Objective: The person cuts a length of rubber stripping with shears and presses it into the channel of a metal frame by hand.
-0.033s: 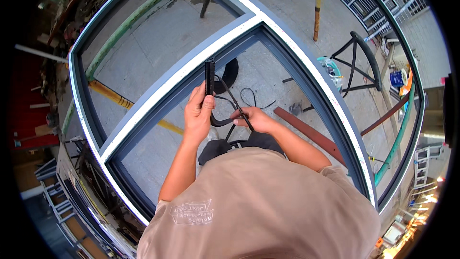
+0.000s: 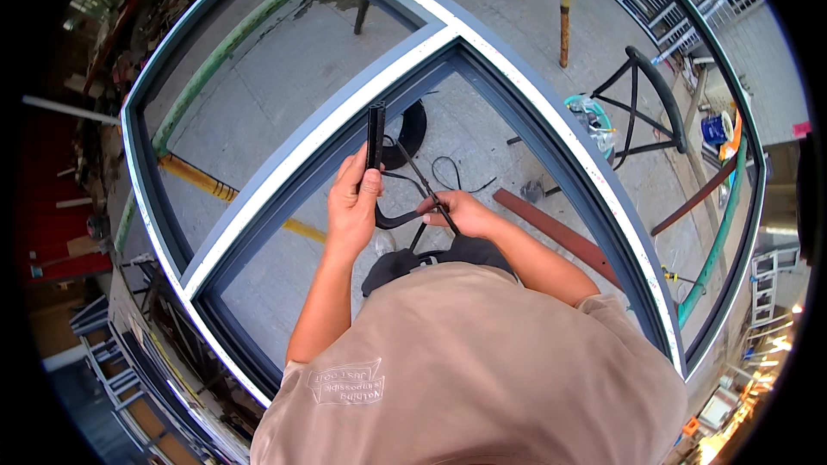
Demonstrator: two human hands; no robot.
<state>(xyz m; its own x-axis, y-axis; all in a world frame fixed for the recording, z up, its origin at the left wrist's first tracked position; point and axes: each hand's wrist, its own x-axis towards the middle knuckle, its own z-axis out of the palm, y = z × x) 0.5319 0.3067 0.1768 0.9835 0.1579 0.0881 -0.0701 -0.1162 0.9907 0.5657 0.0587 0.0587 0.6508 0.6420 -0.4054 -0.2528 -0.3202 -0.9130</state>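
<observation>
A black rubber sealing strip (image 2: 376, 133) stands upright in my left hand (image 2: 351, 208), its cut end pointing up. The fingers and thumb are closed around it. Below that hand the strip bends in a curve toward my right hand (image 2: 465, 213), whose fingers are closed on its lower stretch. A thin dark length runs slantwise past the right fingertips; whether it is part of the same strip I cannot tell. Around both arms lies a large grey-and-white window frame (image 2: 258, 188), and I stand inside one of its openings.
On the floor ahead lie a black coil (image 2: 414, 133) and a thin black loop (image 2: 448, 174). A red-brown bar (image 2: 560, 235) rests at the right. Beyond the frame are a teal tub (image 2: 589, 123), a black-padded stand (image 2: 662, 103) and a blue bucket (image 2: 714, 129). Green pipe (image 2: 226, 45) runs under the frame's left side.
The view has shifted slightly, so the frame sits a little further left in its upper part. Both hands keep their grip on the strip.
</observation>
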